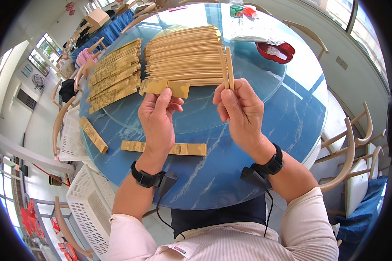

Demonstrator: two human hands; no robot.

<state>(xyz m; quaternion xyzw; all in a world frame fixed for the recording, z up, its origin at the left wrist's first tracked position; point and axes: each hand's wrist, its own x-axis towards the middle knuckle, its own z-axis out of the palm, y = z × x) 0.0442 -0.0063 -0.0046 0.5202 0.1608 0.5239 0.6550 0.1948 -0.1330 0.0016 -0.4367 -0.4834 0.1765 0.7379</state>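
On the blue table (217, 178), glossy and veined with white like marble, we are seeing a flat gold strip (194, 149) lying nearest us, our left wrist crossing its middle and hiding part of it. A second strip (94, 135) is resting aslant near the left edge. Our left hand (158, 119) is pinching a smooth gold wrapper (178, 89) under the thumb. Our right hand (245, 113) is gripping slim wooden sticks (230, 69) pointing away from us, probably two, as the fingers are hiding their lower ends. Just beyond, a pile of pale sticks (183, 56) is lying crosswise, and left of it a wrapper heap (117, 71), dark-printed, is overlapping in layers. Farther off, a glossy red bowl (264, 53) is sitting just beside a crinkled white bag (257, 36), a clear bottle (236, 10) standing behind.
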